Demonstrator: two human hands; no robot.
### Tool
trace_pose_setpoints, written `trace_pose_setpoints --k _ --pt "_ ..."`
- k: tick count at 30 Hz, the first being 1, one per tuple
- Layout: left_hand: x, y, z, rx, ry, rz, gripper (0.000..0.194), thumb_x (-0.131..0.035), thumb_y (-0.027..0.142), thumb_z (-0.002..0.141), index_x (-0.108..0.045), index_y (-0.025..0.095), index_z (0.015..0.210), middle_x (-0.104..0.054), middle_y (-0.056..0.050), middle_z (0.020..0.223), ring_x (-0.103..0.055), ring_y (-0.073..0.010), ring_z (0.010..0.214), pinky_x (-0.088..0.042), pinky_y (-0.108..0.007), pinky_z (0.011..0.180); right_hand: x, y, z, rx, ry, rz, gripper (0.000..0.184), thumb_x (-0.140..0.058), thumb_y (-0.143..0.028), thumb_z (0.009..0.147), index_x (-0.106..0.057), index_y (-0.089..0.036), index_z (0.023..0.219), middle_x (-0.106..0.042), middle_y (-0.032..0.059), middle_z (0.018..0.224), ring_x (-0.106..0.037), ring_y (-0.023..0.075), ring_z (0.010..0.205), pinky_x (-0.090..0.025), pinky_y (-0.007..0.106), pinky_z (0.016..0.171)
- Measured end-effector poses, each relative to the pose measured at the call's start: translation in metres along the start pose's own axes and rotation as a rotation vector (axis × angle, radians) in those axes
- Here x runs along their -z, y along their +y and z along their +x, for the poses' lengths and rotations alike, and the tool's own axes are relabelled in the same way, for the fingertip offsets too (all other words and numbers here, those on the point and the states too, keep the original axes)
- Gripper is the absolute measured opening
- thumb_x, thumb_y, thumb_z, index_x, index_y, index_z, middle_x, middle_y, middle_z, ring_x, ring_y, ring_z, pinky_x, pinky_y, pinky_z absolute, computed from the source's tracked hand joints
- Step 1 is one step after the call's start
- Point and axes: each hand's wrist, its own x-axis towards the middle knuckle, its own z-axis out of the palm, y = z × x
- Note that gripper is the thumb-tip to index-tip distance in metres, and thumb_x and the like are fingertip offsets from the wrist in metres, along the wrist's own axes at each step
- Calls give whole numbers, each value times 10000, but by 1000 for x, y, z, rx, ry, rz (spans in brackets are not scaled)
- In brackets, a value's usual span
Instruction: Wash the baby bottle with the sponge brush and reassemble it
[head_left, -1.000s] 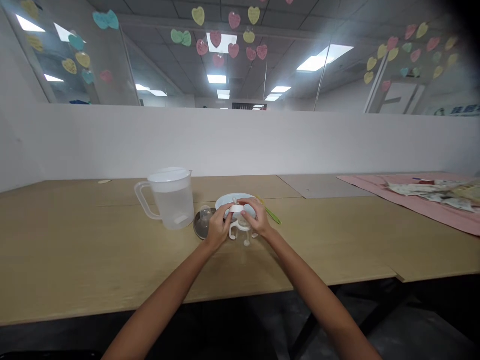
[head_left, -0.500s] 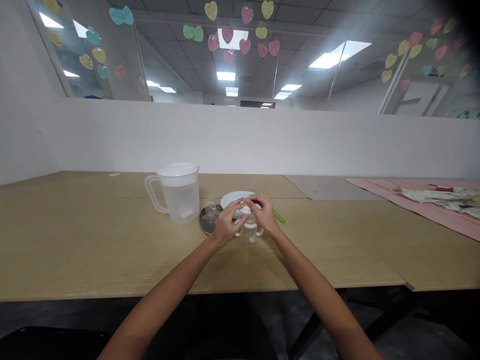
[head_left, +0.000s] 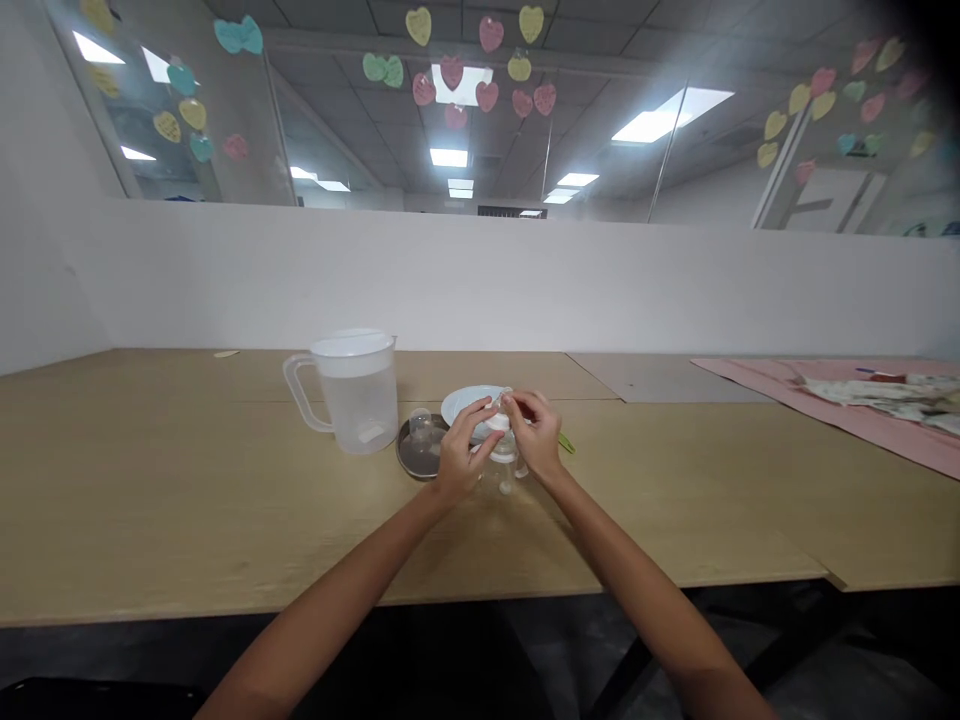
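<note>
A clear baby bottle (head_left: 495, 478) with a white band and side handles is in front of me, a small pale ball showing low inside it. At its top sits a white collar (head_left: 498, 422) with a clear teat. My left hand (head_left: 463, 452) has its fingers and thumb closed on the left side of the collar. From the right, my right hand (head_left: 537, 436) pinches at the teat and collar, its fingertips partly hidden. Whether the collar is seated on the bottle neck I cannot tell. Left of the hands, a clear cap (head_left: 421, 424) stands in a round dark metal dish (head_left: 411, 462).
A lidded clear pitcher (head_left: 364, 405) stands left of the dish. Behind the hands lies a white plate (head_left: 459, 400); a green handle (head_left: 566, 443) shows past my right hand. A pink cloth (head_left: 765, 392) with fabric on it lies at the right.
Both hands have shifted slightly right and turned a little around the bottle top. More of the clear teat now shows between the fingers. The view has tilted slightly.
</note>
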Motion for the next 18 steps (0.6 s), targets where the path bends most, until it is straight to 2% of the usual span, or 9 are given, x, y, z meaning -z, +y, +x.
trace_pose_setpoints --k 4,6,8,10,15,18 --pt "1 -6 -12 93 -106 -76 585 -498 269 799 -230 211 1315 -353 -108 1325 -387 -212 1182 -337 -385 989 5 1 0 87 55 -28 147 -476 -260 810 -599 -181 829 -575 48 828 -549 142 777 -475 249 632" --pt "0 -10 -16 125 -132 -108 689 -515 298 783 -124 216 1344 -317 -117 1345 -383 -224 1184 -337 -405 987 8 3 0 137 103 -41 128 -467 -230 810 -585 -179 818 -570 47 810 -544 146 786 -474 254 644" --pt "-3 -13 -19 134 -156 -106 744 -533 325 765 -86 215 1349 -334 -120 1334 -377 -238 1188 -323 -429 990 8 5 -1 175 104 -53 114 -464 -205 807 -575 -178 814 -565 46 801 -538 145 780 -471 256 645" --pt "-5 -15 -20 157 -183 -63 791 -553 348 747 -63 206 1351 -374 -120 1306 -384 -247 1181 -322 -434 989 6 8 -3 191 55 -56 113 -461 -195 806 -570 -178 831 -560 49 822 -534 144 788 -470 257 652" --pt "-8 -17 -22 214 -220 101 882 -591 412 697 -57 170 1355 -369 -149 1299 -416 -261 1139 -365 -406 947 -3 12 -5 187 -167 -92 136 -436 -209 815 -569 -187 830 -555 48 829 -527 150 796 -445 277 713" --pt "-8 -19 -22 240 -223 162 916 -610 439 665 -79 150 1353 -492 -144 1163 -476 -254 1052 -397 -406 896 -3 14 -4 148 -274 -114 161 -416 -223 818 -570 -189 783 -561 45 796 -520 155 768 -420 281 712"
